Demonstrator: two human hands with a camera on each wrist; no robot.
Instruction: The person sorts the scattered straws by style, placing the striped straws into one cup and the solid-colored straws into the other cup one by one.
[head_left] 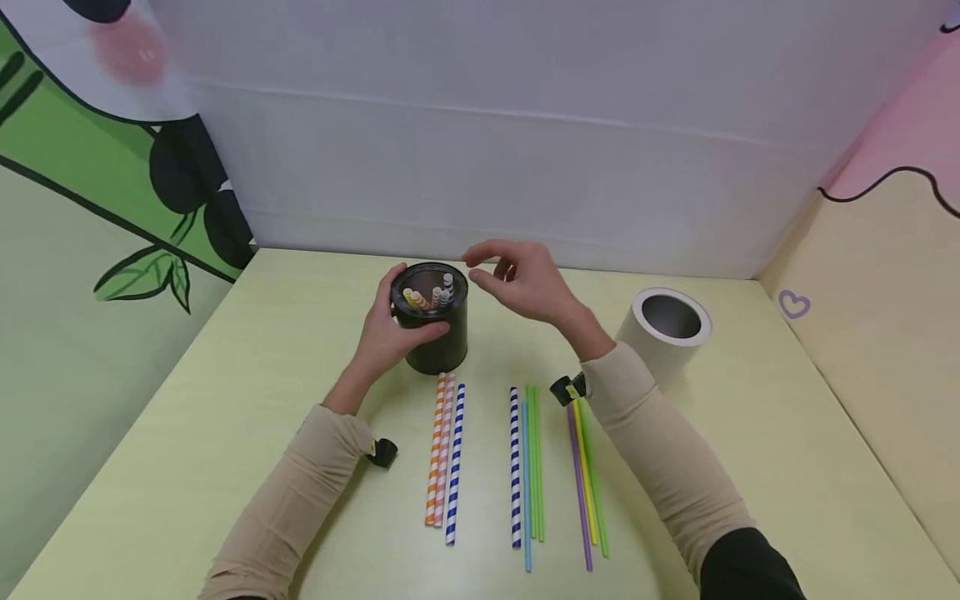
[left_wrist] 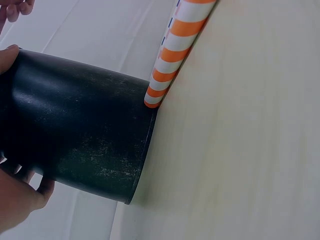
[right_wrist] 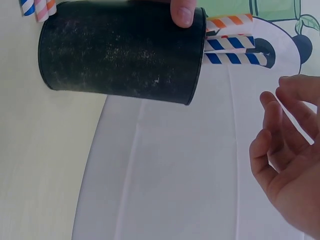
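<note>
Black cup (head_left: 453, 343) gripped by L hand (head_left: 388, 337); R hand (head_left: 527, 283) empty, fingers loosely bent nr cup. Striped straws (head_left: 444, 450) by cup's base may scatter if bumped.

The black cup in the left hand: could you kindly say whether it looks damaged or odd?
Pale flecks, perhaps scuffs, speckle the side of the black cup in both wrist views, breaking up its otherwise dark surface, so it looks worn. No dent or crack shows there.

No readable text, labels or numbers
</note>
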